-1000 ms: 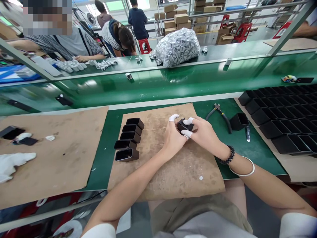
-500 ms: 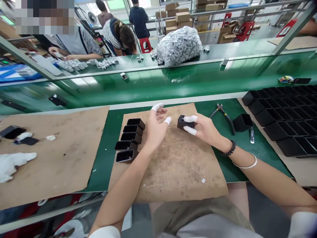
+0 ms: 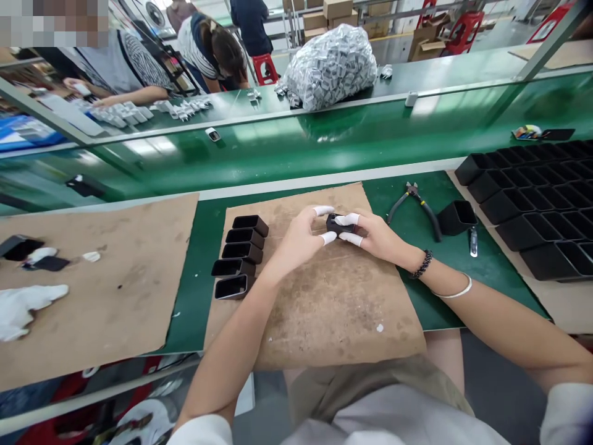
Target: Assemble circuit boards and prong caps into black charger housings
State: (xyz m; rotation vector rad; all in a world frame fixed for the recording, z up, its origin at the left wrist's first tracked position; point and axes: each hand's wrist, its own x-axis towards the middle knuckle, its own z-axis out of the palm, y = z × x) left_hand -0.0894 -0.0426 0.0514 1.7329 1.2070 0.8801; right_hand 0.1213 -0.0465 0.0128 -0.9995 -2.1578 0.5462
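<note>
A small black rectangular case (image 3: 334, 225) is held just over the cardboard mat (image 3: 324, 296). My right hand (image 3: 377, 238) grips its right end, with white finger covers on thumb and finger. From the other side, my left hand (image 3: 301, 238) has its covered thumb and finger at the case's left end, one on each side. The case's far end is hidden by my right fingers. To the left on the mat, several open black cases (image 3: 241, 252) lie in a column, their openings facing me.
Diagonal cutters (image 3: 412, 191), one black case (image 3: 458, 216) and a small metal-and-dark tool (image 3: 473, 242) are at right. Rows of black cases (image 3: 542, 232) fill the far right. Beyond the green belt (image 3: 278, 157) sits a bag of white parts (image 3: 331, 68); people work there.
My left hand has moved right and slightly down to the case, its fingers now at the left end. My right hand and the case have shifted a little left; the view has tilted slightly.
</note>
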